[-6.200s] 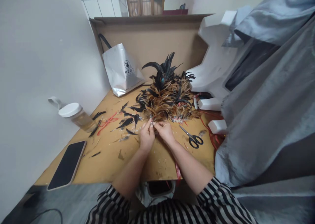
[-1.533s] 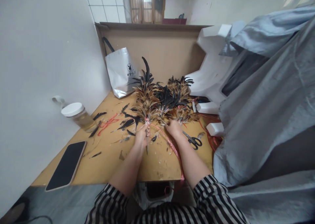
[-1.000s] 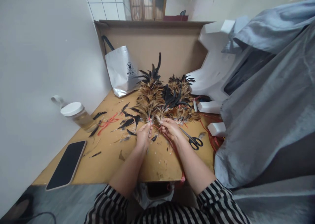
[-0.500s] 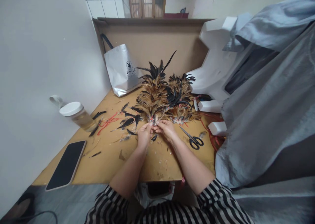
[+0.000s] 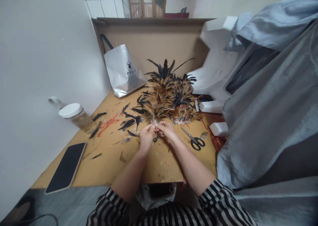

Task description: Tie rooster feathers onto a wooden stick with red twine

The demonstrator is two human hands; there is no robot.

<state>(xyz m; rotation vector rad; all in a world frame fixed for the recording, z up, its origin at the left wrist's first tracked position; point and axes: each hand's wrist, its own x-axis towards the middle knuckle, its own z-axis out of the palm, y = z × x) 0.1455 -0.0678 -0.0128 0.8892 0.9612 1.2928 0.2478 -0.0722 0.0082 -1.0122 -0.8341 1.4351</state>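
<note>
A bundle of brown feathers (image 5: 160,97) with black tips lies across the middle of the table, its bound lower end toward me. My left hand (image 5: 147,135) pinches that end from the left. From the right, my right hand (image 5: 166,130) closes its fingertips on the same end, touching the left fingertips. What exactly sits between the fingertips is too small to make out. Another bundle of brown and black feathers (image 5: 185,112) lies just to the right. Scissors with black handles (image 5: 195,141) rest right of my right hand.
Loose black feathers (image 5: 128,123) and red strips (image 5: 106,126) litter the left side. A phone (image 5: 66,168) and a lidded jar (image 5: 80,118) stand near the left panel. Behind are a silver bag (image 5: 121,72) and cardboard wall (image 5: 159,37); grey cloth (image 5: 273,120) hangs at right.
The brown feather bundle has turned, its black tips swinging right and lower over the other bundle. Both hands stay together at its lower end.
</note>
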